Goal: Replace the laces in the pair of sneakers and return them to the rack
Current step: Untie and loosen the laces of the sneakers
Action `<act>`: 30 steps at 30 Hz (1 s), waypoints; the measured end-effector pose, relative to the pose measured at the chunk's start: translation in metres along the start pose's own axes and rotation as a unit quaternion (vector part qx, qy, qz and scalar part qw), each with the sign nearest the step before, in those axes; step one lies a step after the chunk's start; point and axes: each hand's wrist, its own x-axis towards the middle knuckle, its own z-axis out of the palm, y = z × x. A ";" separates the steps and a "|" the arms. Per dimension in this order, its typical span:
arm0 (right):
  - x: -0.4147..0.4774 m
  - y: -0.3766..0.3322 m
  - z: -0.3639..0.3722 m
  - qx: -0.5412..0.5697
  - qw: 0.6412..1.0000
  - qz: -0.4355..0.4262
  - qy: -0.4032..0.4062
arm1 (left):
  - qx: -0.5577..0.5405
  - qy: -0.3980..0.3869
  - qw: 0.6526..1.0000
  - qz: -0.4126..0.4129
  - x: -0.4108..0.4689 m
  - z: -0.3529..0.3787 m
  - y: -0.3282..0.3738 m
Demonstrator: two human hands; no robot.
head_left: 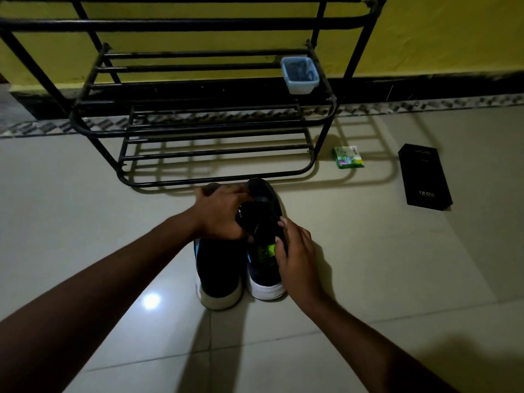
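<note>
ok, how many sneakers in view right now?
2. Both stand side by side on the floor in front of the rack, heels toward the camera: left sneaker under the left hand, right sneaker touched by the right hand. None on the rack shelves.
</note>
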 end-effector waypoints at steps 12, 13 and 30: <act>0.063 -0.018 -0.008 -0.129 0.979 -0.103 -0.121 | 0.055 0.026 0.998 0.034 0.003 0.013 0.000; 0.067 -0.019 -0.007 -0.162 0.969 -0.130 -0.134 | 0.052 0.028 0.998 0.033 0.003 0.013 0.000; 0.098 -0.017 -0.023 0.194 0.955 0.146 -0.172 | 0.094 0.014 0.995 0.011 0.005 0.012 0.006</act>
